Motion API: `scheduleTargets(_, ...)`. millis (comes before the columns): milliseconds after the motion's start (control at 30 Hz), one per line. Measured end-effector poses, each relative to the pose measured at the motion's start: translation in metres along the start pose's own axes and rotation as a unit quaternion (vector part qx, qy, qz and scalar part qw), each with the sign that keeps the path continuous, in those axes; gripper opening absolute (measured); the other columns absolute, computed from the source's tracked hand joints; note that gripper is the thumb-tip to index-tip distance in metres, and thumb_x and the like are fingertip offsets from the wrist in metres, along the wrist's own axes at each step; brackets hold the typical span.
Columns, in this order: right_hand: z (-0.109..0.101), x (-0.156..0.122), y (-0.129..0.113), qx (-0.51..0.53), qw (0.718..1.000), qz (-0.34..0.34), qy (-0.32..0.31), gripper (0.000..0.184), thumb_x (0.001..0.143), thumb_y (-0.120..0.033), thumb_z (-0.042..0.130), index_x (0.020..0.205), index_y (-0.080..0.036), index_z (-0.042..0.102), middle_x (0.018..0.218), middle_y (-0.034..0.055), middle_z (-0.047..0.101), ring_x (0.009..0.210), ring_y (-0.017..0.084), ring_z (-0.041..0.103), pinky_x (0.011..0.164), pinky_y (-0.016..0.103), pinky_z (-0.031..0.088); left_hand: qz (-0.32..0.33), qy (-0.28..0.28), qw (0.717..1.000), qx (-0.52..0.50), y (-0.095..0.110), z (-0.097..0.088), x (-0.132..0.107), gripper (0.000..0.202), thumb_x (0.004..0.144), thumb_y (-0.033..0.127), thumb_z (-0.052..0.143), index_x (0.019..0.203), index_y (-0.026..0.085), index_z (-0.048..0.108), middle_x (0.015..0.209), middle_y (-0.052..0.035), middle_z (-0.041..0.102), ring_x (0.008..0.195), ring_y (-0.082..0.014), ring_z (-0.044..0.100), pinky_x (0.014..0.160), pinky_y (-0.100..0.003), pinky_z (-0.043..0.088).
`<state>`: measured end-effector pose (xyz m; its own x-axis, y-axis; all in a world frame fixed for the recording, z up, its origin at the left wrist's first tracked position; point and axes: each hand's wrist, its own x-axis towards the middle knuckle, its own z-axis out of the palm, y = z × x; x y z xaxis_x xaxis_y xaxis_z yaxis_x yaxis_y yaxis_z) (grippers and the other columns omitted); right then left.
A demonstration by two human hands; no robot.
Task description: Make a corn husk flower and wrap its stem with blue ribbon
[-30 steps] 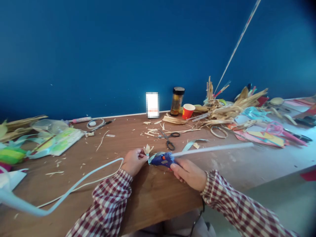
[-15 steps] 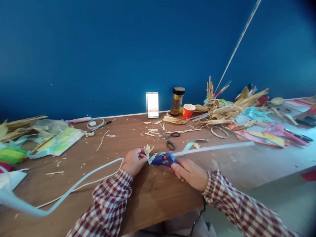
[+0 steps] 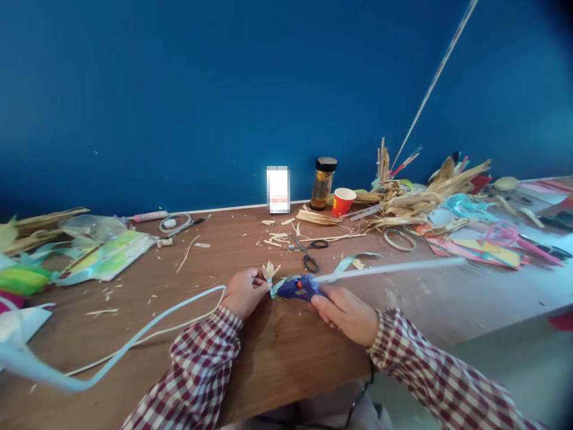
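Between the thumb and fingers of my left hand (image 3: 246,292) is a small cream-coloured flower (image 3: 270,271), apparently of dried husk, held upright with pale blue ribbon at its base. My right hand (image 3: 347,312) is wrapped round the handle of a blue hot glue gun (image 3: 299,288), its nozzle pointing left at the ribbon by the flower's base. I cannot tell whether the nozzle touches it. A long translucent glue stick (image 3: 394,269) sticks out of the gun's back to the right. Black-handled scissors (image 3: 310,261) lie just beyond the gun.
A lidded bottle of amber liquid (image 3: 323,185) and a red paper cup (image 3: 344,202) stand by the wall. Dried husks (image 3: 421,197) and coloured paper (image 3: 478,254) are heaped at right. A green-and-yellow packet (image 3: 120,254) lies left. A pale blue strip (image 3: 147,328) loops beside my left forearm.
The whole view has shifted very slightly. Both hands keep the same hold, and the glue gun stays at the flower's base.
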<state>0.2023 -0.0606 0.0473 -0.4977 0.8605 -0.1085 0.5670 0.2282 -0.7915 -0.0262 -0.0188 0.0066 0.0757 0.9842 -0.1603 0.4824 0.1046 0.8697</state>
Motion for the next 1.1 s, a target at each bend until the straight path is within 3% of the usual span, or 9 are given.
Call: scheduleTargets(1100, 0.0049, 0.0024, 0.0048, 0.053, 0.998, -0.006, 0.015, 0.034, 0.090, -0.042, 0.029, 0.076, -0.016, 0.046, 0.057, -0.0029, 0.049, 0.046, 0.008, 0.047, 0.047, 0.019, 0.037, -0.010, 0.007, 1.000, 0.005, 0.0046, -0.0004, -0.0017, 0.015, 0.062, 0.031, 0.058, 0.068, 0.017, 0.058, 0.061, -0.0019, 0.062, 0.058, -0.0154, 0.059, 0.053, -0.023, 0.043)
